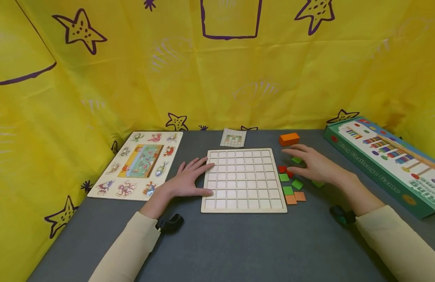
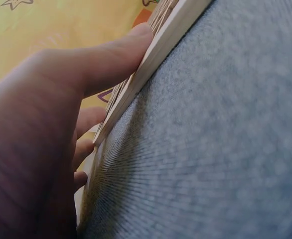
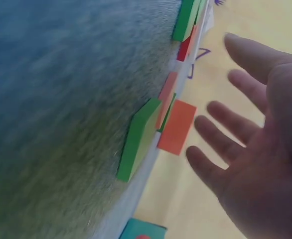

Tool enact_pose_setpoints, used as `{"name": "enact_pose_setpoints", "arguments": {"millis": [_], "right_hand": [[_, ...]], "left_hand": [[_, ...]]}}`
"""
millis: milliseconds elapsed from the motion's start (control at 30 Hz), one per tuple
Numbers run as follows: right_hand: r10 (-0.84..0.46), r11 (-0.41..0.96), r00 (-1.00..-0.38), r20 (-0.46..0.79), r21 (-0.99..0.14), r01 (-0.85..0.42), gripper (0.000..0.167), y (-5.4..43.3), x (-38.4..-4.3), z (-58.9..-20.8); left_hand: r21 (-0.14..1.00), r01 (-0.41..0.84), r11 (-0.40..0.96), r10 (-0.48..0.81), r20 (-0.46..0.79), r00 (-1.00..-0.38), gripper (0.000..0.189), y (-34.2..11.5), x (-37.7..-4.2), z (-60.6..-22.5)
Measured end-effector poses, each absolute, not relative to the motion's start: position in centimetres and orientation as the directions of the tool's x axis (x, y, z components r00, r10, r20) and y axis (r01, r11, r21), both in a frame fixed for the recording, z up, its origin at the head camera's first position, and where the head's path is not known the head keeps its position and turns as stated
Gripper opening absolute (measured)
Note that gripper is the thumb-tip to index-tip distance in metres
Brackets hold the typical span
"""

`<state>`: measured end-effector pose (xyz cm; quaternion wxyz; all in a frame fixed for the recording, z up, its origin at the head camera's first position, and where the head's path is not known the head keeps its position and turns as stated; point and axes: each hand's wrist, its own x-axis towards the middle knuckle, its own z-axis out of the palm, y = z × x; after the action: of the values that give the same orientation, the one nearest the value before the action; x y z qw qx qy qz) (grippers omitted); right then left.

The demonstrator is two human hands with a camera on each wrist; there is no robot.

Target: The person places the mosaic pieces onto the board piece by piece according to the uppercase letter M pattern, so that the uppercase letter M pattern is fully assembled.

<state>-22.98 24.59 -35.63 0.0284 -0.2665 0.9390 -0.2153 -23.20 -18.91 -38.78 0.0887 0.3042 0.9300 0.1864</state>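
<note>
A pale wooden board (image 1: 244, 185) with a grid of square recesses lies flat on the table. My left hand (image 1: 189, 182) rests at its left edge with fingers spread, the thumb and fingertips touching the rim. To the right of the board, my right hand (image 1: 317, 166) hovers over loose square tiles, its fingers apart and nothing between them. Among those tiles are a green tile (image 1: 284, 178), a red tile (image 1: 282, 169) and an orange tile (image 1: 300, 196). In the right wrist view, a green tile (image 3: 138, 142) stands out near an orange block (image 3: 178, 127), apart from the fingers.
Behind the board lies a small pattern card (image 1: 233, 138). The orange block stands at the back right. A sea-animal picture puzzle (image 1: 109, 192) lies at the left, and a green game box (image 1: 372, 174) at the right. A yellow curtain (image 1: 217, 86) hangs behind the grey table (image 1: 238, 246).
</note>
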Motion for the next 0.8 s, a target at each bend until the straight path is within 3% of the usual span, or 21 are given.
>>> {"name": "enact_pose_setpoints", "arguments": {"millis": [433, 800], "right_hand": [[-0.539, 0.751, -0.842, 0.011, -0.447, -0.486, 0.032, 24.3, -24.0, -35.6], [-0.572, 0.713, -0.82, 0.011, -0.488, -0.504, 0.023, 24.6, -24.2, -36.3]], "left_hand": [[0.411, 0.535, 0.738, 0.61, -0.066, -0.79, 0.091, -19.1, -23.7, -39.0], [0.405, 0.531, 0.745, 0.598, -0.051, -0.8, 0.091, -19.2, -23.5, -39.4]]}}
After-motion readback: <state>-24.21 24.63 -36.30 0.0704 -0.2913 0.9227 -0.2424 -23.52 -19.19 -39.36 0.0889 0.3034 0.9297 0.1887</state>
